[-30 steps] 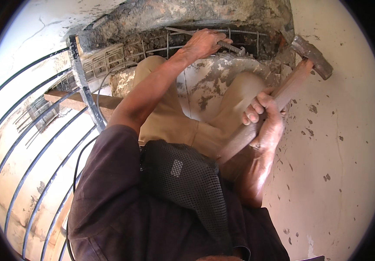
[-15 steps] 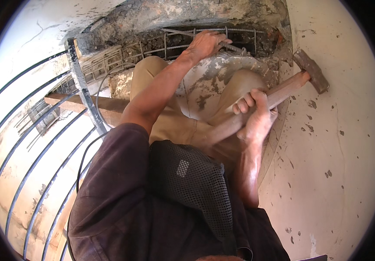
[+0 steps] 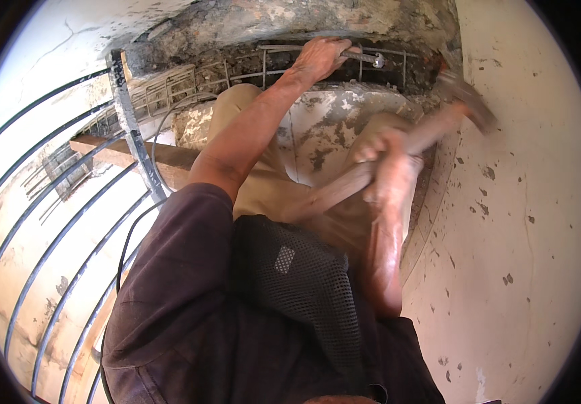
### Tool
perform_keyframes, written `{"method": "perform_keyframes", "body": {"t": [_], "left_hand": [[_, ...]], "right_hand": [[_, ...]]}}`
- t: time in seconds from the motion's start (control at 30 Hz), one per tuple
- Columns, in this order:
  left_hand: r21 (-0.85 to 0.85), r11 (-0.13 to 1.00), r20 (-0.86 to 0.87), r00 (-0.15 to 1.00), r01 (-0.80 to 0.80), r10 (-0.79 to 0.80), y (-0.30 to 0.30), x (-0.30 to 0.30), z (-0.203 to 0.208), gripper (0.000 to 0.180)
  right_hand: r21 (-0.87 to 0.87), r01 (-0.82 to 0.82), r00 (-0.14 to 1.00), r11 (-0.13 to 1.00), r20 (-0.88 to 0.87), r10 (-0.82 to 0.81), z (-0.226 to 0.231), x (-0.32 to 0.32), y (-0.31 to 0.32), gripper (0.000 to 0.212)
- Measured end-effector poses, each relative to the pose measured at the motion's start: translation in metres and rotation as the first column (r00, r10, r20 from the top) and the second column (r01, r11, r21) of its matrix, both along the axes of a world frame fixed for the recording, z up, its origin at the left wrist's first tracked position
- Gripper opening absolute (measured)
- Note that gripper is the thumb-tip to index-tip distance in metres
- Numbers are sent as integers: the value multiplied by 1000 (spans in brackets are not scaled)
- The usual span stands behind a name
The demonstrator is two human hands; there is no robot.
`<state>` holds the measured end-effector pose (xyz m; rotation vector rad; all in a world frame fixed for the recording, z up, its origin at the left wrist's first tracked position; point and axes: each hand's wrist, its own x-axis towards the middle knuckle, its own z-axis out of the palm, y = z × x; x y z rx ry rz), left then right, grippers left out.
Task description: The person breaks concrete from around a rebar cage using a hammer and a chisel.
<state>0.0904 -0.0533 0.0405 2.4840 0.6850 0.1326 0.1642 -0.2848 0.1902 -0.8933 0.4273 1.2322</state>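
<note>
My left hand (image 3: pixel 318 60) is closed round a short metal rod (image 3: pixel 366 57) in the opening of the broken concrete. The rod's blunt, bright end points right, and its other end is hidden by my fingers. In my closed right hand (image 3: pixel 393 165) is the wooden handle of a sledgehammer (image 3: pixel 433 129). Its steel head (image 3: pixel 467 99), smeared by motion, is up and to the right of the rod and apart from it. Steel reinforcing bars (image 3: pixel 405 67) run through the opening around my left hand.
Rough concrete (image 3: pixel 290 23) overhangs the opening. Beside my right arm rises a stained pale wall (image 3: pixel 519 222). A metal railing (image 3: pixel 132 128), a wooden beam (image 3: pixel 102 149) and a black cable (image 3: pixel 123 259) are on the left. My bent knees (image 3: pixel 240 101) are below the opening.
The hammer head has swung up and slightly left, and my right hand is now blurred. My left hand has shifted a little upward with the rod, whose bright end shows more plainly.
</note>
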Motion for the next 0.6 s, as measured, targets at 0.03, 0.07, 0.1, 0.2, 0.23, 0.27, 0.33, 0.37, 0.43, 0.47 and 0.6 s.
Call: {"method": "perform_keyframes", "body": {"t": [0.03,0.07,0.1,0.2,0.23,0.27,0.33,0.37,0.43,0.47,0.6], "left_hand": [[-17,1000,-37,999,-8,7,1,3,4,35],[-59,998,-49,998,-30,27,3,-2,8,33],[-101,993,-60,997,-53,47,7,-10,13,31],[-149,955,-99,965,-256,243,26,-40,39,17],[-201,885,-130,907,-421,401,37,-49,56,16],[-251,780,-169,819,-573,548,48,-65,70,19],[-407,626,200,604,-665,772,85,-125,62,31],[-470,524,270,450,-710,851,100,-156,73,38],[-642,462,520,95,-611,849,115,-182,105,30],[-678,483,565,27,-555,825,127,-214,106,31],[-620,594,717,-62,-513,694,139,-302,106,44]], "right_hand": [[-158,-178,983,971,23,184,15,-10,19,15],[-316,-341,931,885,17,365,26,-15,30,16],[-321,-357,919,877,49,392,32,-13,32,16],[-339,-402,874,851,136,467,53,-9,33,16],[-340,-392,868,855,173,466,58,-5,37,15],[-343,-385,859,857,208,469,64,-2,41,15],[-368,-361,843,857,265,469,75,2,45,13],[-388,-357,828,850,291,480,82,2,47,13],[-418,-347,792,839,349,501,94,1,50,12],[-434,-392,744,811,368,557,101,-3,55,12],[-539,-495,472,682,492,731,133,-30,75,13]]}}
